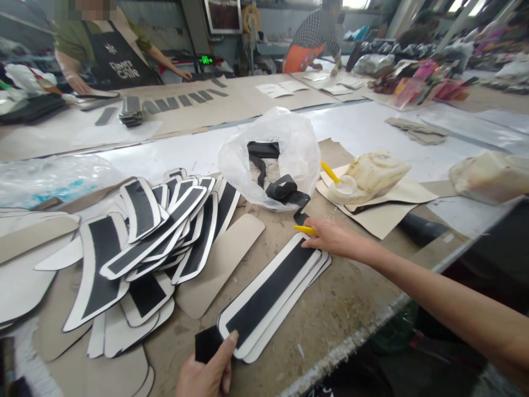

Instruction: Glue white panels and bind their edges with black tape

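Observation:
My left hand (209, 366) is closed at the near end of a long white panel with a black strip down its middle (268, 289). Its thumb presses on the panel's end; the other fingers are partly hidden. A dark piece (206, 343) pokes out beside that hand. At the panel's far end, my right hand (333, 238) grips a small yellow tool (305, 229), whose working end I cannot make out. Black tape (301, 216) runs from near that hand to a clear plastic bag (231, 157). More white panels (308, 284) lie beneath the top one.
Left of my hands lies a heap of black-and-white panels (144, 220), beside a beige panel (223, 264). A stained container (382, 171) and a small cup with a yellow handle (343, 187) stand at the right. Two people (111, 49) work across the table.

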The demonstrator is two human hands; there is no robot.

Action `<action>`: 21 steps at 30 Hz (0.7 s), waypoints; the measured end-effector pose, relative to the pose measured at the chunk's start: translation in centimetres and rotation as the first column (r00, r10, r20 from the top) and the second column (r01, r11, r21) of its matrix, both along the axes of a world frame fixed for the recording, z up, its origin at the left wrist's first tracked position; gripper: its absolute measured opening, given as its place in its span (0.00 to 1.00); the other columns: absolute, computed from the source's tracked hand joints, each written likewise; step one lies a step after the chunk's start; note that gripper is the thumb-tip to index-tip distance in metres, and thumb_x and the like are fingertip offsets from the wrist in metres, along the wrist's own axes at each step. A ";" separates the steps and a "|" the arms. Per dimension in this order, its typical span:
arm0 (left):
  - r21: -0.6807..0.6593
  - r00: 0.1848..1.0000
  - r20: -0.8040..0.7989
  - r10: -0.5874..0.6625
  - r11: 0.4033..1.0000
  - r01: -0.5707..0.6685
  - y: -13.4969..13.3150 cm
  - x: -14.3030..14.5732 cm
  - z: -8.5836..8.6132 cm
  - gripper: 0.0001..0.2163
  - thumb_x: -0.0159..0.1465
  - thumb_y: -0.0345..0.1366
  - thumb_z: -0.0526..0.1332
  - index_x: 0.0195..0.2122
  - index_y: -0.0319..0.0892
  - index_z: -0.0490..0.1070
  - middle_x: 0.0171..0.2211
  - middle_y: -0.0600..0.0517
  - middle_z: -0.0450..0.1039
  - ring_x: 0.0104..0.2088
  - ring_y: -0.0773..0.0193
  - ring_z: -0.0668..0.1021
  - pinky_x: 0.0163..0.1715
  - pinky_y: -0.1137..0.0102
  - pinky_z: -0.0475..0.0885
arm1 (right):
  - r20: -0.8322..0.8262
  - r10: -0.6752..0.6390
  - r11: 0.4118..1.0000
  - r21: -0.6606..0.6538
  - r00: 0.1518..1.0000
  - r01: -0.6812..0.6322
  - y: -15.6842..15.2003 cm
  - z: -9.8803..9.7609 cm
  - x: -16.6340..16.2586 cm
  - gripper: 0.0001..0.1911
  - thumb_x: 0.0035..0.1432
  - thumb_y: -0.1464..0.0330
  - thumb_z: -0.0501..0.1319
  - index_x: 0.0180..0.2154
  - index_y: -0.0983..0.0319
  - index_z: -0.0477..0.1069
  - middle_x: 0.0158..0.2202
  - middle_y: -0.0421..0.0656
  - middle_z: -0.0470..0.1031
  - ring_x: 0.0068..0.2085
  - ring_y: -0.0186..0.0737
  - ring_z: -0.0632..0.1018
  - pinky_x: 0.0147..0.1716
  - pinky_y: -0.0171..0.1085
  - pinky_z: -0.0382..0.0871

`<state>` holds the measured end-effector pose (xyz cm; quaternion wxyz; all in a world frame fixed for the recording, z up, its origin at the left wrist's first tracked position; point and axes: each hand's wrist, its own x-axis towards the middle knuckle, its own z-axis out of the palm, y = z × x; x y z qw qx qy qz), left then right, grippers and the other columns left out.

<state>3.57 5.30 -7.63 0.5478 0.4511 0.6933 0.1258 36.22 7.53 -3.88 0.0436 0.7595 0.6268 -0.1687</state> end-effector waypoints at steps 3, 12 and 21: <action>0.015 1.000 0.007 0.025 1.000 -0.025 -0.2 0.0 -0.4 0.27 0.44 0.61 0.62 0.09 0.43 0.59 0.08 0.54 0.56 0.14 0.67 0.60 0.18 0.70 0.55 | 0.017 -0.025 0.997 0.076 1.000 0.024 -0.7 -0.3 -0.4 0.12 0.57 0.60 0.61 0.39 0.60 0.67 0.37 0.42 0.73 0.38 0.44 0.75 0.31 0.34 0.60; 0.130 0.946 0.208 0.247 0.952 -0.277 -1.1 0.9 -0.5 0.27 0.44 0.49 0.67 0.42 0.40 0.68 0.11 0.61 0.59 0.13 0.69 0.59 0.15 0.75 0.53 | 0.000 -0.035 0.940 0.340 0.999 0.033 -3.1 -0.4 -1.1 0.11 0.57 0.61 0.60 0.38 0.60 0.65 0.34 0.42 0.71 0.35 0.44 0.74 0.32 0.37 0.62; 0.137 0.852 0.410 0.327 0.901 -0.412 -2.2 0.1 1.1 0.26 0.49 0.43 0.67 0.49 0.44 0.67 0.15 0.63 0.57 0.15 0.74 0.58 0.16 0.78 0.52 | -0.505 -0.118 0.961 0.157 0.855 0.226 -3.6 4.1 -1.3 0.19 0.50 0.51 0.60 0.30 0.60 0.64 0.23 0.37 0.63 0.23 0.35 0.64 0.22 0.34 0.57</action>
